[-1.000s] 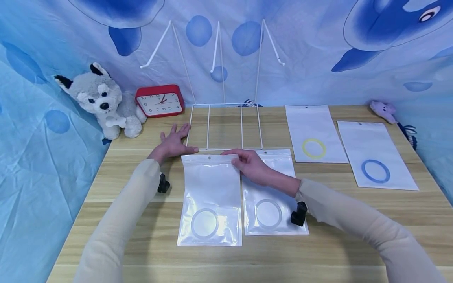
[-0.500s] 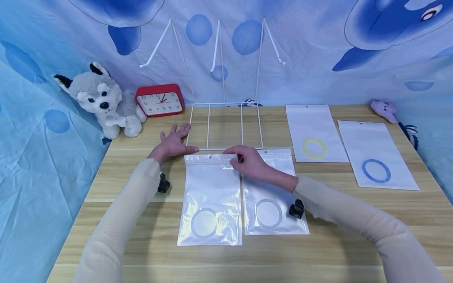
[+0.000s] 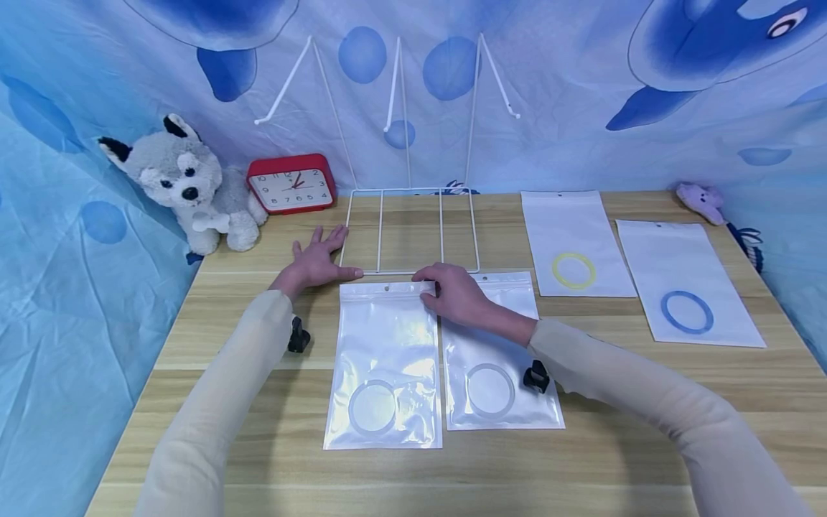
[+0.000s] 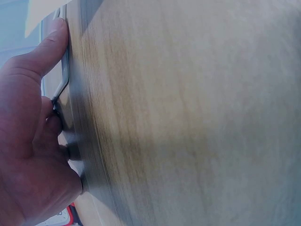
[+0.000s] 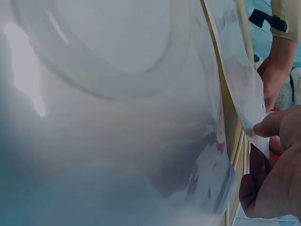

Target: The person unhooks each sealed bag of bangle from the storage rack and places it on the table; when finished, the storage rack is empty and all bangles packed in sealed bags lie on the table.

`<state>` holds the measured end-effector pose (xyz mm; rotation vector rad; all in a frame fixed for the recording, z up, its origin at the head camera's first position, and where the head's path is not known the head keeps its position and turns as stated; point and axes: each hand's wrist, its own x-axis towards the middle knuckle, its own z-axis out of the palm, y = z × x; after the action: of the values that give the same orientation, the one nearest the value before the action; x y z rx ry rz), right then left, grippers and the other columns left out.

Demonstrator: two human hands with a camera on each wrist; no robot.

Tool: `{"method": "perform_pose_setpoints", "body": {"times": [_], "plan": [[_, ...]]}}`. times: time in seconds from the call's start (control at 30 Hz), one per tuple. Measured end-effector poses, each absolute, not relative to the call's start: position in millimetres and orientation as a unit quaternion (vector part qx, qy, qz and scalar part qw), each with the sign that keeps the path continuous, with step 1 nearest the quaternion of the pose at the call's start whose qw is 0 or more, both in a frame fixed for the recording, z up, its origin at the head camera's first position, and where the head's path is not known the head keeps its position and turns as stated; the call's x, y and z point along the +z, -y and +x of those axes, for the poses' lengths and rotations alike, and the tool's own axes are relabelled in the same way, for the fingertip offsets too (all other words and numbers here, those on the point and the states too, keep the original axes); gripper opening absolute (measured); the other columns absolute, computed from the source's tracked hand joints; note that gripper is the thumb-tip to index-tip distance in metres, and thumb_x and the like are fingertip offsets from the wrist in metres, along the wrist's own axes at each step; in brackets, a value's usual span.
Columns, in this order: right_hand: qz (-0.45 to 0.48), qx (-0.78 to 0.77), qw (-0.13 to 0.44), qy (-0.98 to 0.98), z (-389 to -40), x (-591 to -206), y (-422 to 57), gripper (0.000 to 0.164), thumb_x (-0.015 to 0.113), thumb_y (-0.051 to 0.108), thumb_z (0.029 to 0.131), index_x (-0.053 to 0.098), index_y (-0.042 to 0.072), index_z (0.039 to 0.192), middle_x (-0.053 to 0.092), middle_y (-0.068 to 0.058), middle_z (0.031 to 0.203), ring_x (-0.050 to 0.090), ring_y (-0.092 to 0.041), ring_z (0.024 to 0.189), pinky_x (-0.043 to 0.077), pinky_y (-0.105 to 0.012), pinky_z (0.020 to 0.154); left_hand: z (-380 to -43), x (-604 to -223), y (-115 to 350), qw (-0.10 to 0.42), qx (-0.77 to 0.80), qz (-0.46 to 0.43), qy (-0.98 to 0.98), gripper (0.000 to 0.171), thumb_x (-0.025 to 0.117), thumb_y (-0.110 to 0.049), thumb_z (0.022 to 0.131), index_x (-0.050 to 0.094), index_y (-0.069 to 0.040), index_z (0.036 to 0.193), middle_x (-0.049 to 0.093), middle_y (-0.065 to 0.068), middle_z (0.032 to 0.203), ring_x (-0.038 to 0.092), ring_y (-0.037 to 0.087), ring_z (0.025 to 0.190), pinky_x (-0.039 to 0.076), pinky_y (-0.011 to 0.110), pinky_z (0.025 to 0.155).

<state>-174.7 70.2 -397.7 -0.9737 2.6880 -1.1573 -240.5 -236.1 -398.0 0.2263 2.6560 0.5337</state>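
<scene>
Two glossy zip bags lie side by side, the left zip bag [image 3: 388,337] and the right zip bag [image 3: 474,359], each with a pale ring near its bottom. My right hand [image 3: 455,294] pinches the left bag's upper right corner between thumb and fingers; the pinch also shows in the right wrist view, at the bag's edge [image 5: 244,89]. That hand covers part of the right bag. My left hand [image 3: 315,262] rests with fingers spread at the front left corner of a white wire rack [image 3: 442,230]. In the left wrist view its thumb [image 4: 54,42] lies along the rack's wire.
Behind the bags the rack rises to several arms [image 3: 284,82] against a blue curtain. A husky plush [image 3: 187,179] and a red clock [image 3: 291,184] stand back left. Bags with a yellow ring [image 3: 573,271] and a blue ring [image 3: 687,312] lie right, near a purple toy [image 3: 700,202].
My right hand has shifted slightly right, drawing the left bag's top edge right with it. That bag's bottom and my left hand have stayed put.
</scene>
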Motion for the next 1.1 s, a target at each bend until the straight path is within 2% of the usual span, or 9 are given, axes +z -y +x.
{"method": "perform_pose_setpoints", "body": {"times": [0.17,0.33,0.43,0.7,0.8,1.1], "plan": [[-0.317,-0.33,0.003,-0.889,-176,-399,-69,0.028,0.07,0.006,0.084,0.074,0.003,0.112,0.066,-0.005,0.084,0.055,-0.019,0.072,0.047,-0.039,0.072,-240,-398,236,0.212,0.192,0.082,-0.955,0.106,0.069,-0.057,0.087,0.007,-0.015,0.162,0.001,0.008,0.167,-0.015,0.039,0.149,-0.015,0.069,0.108],[-0.3,-0.3,-0.008,-0.905,-176,-401,-69,0.028,0.071,0.009,0.085,0.075,0.006,0.112,0.069,-0.007,0.091,0.061,-0.028,0.084,0.046,-0.053,0.081,-241,-396,235,0.213,0.195,0.085,-0.954,0.106,0.069,-0.058,0.088,0.007,-0.015,0.162,0.001,0.007,0.168,-0.015,0.038,0.149,-0.016,0.069,0.108],[-0.292,-0.286,-0.008,-0.913,-176,-402,-69,0.029,0.071,0.011,0.085,0.075,0.007,0.113,0.071,-0.008,0.097,0.061,-0.033,0.092,0.043,-0.057,0.084,-242,-396,234,0.214,0.197,0.087,-0.953,0.105,0.068,-0.058,0.088,0.007,-0.014,0.162,0.001,0.007,0.168,-0.016,0.038,0.149,-0.016,0.069,0.108],[-0.281,-0.273,-0.006,-0.92,-175,-403,-72,0.029,0.071,0.013,0.086,0.075,0.008,0.115,0.068,-0.01,0.105,0.057,-0.035,0.094,0.042,-0.054,0.083,-242,-396,232,0.212,0.197,0.092,-0.953,0.106,0.069,-0.057,0.088,0.008,-0.014,0.162,0.002,0.008,0.167,-0.015,0.039,0.149,-0.016,0.07,0.108],[-0.281,-0.292,-0.022,-0.914,-177,-402,-76,0.028,0.07,0.012,0.086,0.075,0.006,0.113,0.068,-0.011,0.104,0.058,-0.035,0.093,0.043,-0.054,0.082,-243,-397,232,0.211,0.197,0.094,-0.953,0.106,0.069,-0.057,0.088,0.007,-0.014,0.162,0.002,0.007,0.167,-0.015,0.038,0.149,-0.016,0.07,0.108],[-0.293,-0.4,-0.053,-0.867,-180,-386,-125,0.026,0.068,-0.001,0.087,0.069,-0.008,0.113,0.068,-0.021,0.104,0.063,-0.035,0.093,0.053,-0.046,0.083,-238,-393,234,0.219,0.186,0.086,-0.954,0.108,0.068,-0.059,0.087,0.005,-0.013,0.162,0.0,0.008,0.168,-0.015,0.04,0.149,-0.014,0.07,0.108]]}}
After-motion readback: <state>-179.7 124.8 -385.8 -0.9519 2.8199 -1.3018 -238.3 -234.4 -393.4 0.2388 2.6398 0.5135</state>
